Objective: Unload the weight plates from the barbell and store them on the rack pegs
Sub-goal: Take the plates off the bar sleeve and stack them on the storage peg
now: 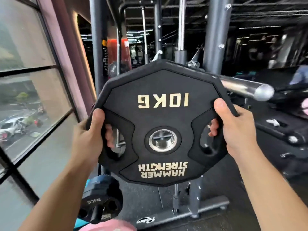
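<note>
Holding 10 kg Hammer Strength plate (162, 114) off the barbell sleeve (246, 88), which shows at its upper right. Left hand (90, 135) and right hand (233, 130) each curl fingers through a side grip slot, thumbs on the face. Stored 5 kg plates (100, 202) sit low on a peg. Judged heavy, rigid and rubber-coated; the slots give the surest hold.

- The left grip (93, 135) clasps the plate (163, 84): thumb on its front face, fingers curled through the left handle hole.
- The right grip (233, 130) mirrors it, fingers hooked through the right hole.
- The left forearm (63, 189) and right forearm (266, 189), both bare, rise from the lower corners, angled inward.
</note>
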